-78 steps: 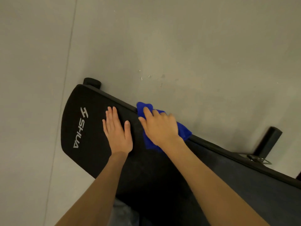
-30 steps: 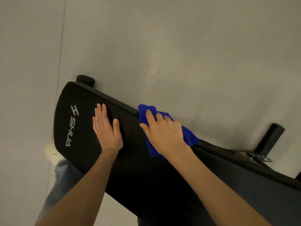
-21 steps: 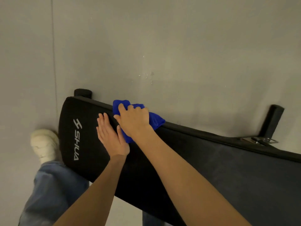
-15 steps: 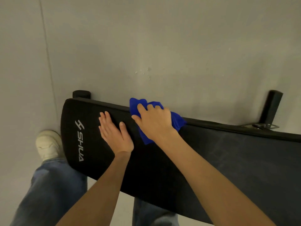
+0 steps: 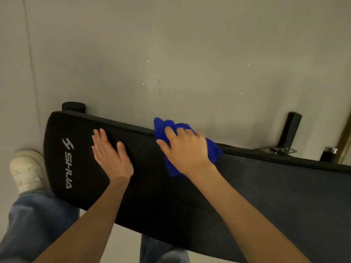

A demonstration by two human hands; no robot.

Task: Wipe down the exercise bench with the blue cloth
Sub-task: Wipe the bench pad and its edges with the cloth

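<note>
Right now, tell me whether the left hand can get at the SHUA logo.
Probably yes: the left hand lies flat on the bench beside the SHUA logo, with only bare pad between.

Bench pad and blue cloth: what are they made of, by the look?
The bench pad looks like black vinyl or faux leather over padding: matte, finely grained, with a rounded edge. The exact covering is unclear. The blue cloth is soft plush fabric, likely microfibre: it bunches in thick folds.
</note>
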